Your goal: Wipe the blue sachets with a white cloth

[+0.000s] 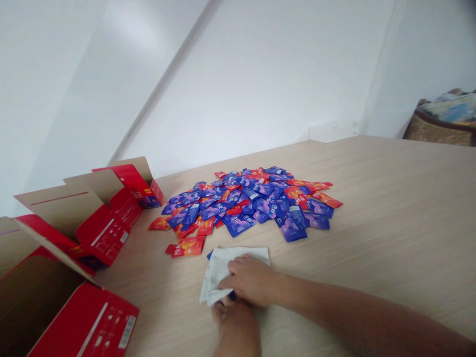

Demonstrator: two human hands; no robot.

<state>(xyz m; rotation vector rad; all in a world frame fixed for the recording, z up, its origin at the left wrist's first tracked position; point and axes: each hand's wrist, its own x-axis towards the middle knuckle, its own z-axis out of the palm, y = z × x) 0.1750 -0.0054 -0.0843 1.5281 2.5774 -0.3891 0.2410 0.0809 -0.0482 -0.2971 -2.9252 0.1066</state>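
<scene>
A crumpled white cloth point(226, 270) lies at the near edge of my view on the pale wood table point(375, 208). My right hand point(249, 280) comes in from the lower right, its fingers curled over the cloth. Under it, my left hand point(232, 317) grips the cloth's lower edge. A blue sachet corner point(210, 255) pokes out at the cloth's upper left, and a dark blue bit shows between my hands. Beyond them spreads a heap of blue and red sachets point(245, 201), with a loose red-orange sachet point(185, 246) nearest my hands.
Open cardboard cartons with red printed sides point(106, 233) stand along the table's left side, their flaps up. White walls rise behind the table. A patterned upholstered seat point(444, 119) sits beyond the far right corner.
</scene>
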